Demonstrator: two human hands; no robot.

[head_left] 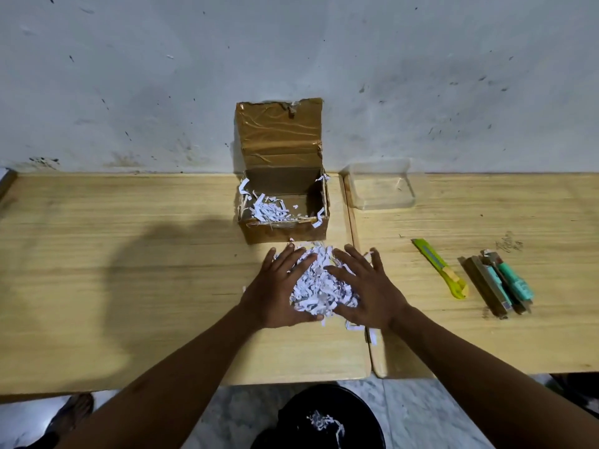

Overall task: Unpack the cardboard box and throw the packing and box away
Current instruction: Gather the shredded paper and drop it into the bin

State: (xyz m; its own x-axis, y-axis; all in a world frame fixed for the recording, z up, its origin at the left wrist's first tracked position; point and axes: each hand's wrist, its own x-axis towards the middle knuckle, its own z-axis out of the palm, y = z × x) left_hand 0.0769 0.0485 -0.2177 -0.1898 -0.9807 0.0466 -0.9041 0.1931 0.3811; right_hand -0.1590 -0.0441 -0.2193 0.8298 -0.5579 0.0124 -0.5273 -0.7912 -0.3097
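Note:
A brown cardboard box [282, 233] stands open against the wall, lid flap up, with some white shredded paper left inside. In front of it a pile of shredded paper [319, 283] lies on the wooden table. My left hand [278, 290] and my right hand [366, 290] press against the pile from either side, fingers spread and cupped around it. A few strips lie loose beside my right wrist.
A clear plastic container [381, 189] sits right of the box. A yellow utility knife [440, 268] and teal items with brown packaging [499, 283] lie further right. A black bin [324, 419] holding some shreds stands on the floor below the table edge. A foot [73, 413] shows at lower left.

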